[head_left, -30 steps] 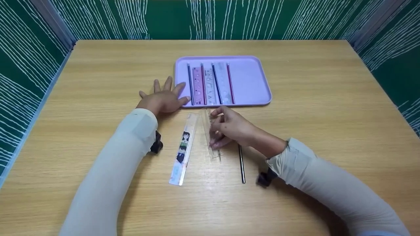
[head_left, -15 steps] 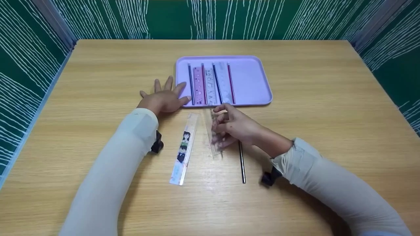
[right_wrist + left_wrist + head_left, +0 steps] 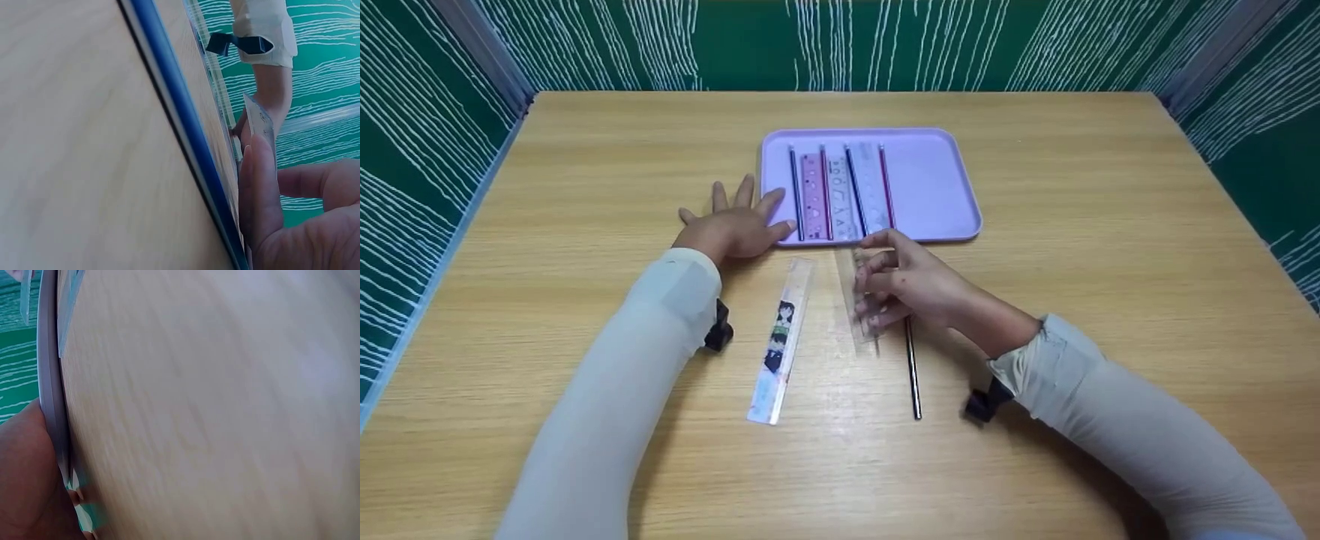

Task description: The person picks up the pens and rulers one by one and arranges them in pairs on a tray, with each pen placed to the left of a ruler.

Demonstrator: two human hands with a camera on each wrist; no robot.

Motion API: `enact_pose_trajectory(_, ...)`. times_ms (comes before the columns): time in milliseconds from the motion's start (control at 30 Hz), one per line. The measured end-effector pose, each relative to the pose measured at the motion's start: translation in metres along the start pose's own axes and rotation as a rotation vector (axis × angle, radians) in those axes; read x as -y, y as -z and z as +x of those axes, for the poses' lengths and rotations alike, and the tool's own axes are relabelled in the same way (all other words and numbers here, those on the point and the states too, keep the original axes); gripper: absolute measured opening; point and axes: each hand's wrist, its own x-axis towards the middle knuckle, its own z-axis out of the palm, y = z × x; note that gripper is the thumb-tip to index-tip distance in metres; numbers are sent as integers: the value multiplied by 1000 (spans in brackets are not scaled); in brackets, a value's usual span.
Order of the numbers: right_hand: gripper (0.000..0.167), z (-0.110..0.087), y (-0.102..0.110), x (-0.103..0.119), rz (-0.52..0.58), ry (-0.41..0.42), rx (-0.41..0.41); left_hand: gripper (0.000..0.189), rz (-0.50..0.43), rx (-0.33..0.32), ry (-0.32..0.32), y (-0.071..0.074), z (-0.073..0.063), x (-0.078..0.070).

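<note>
My right hand grips a clear ruler by its right side, just in front of the lilac tray. In the right wrist view the end of that ruler sticks out past the fingers. The left hand lies with spread fingers at the tray's left front corner, thumb and forefinger over the rim. Left of the held ruler, a ruler with cartoon figures lies on the table. A dark pencil lies below my right hand, its far end hidden by it.
On the tray's left half, a pink ruler, a clear stencil ruler and a pale ruler lie between several dark and red pencils. The wooden table meets green, white-streaked walls.
My right hand has moved a little right and toward the tray with the clear ruler, away from the cartoon ruler. The left hand and the tray have stayed put.
</note>
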Motion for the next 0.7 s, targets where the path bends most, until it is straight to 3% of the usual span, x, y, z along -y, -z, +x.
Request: enact_pose_trajectory(700, 61, 4, 31, -2, 58, 54, -80, 76, 17, -5, 11, 0, 2, -2)
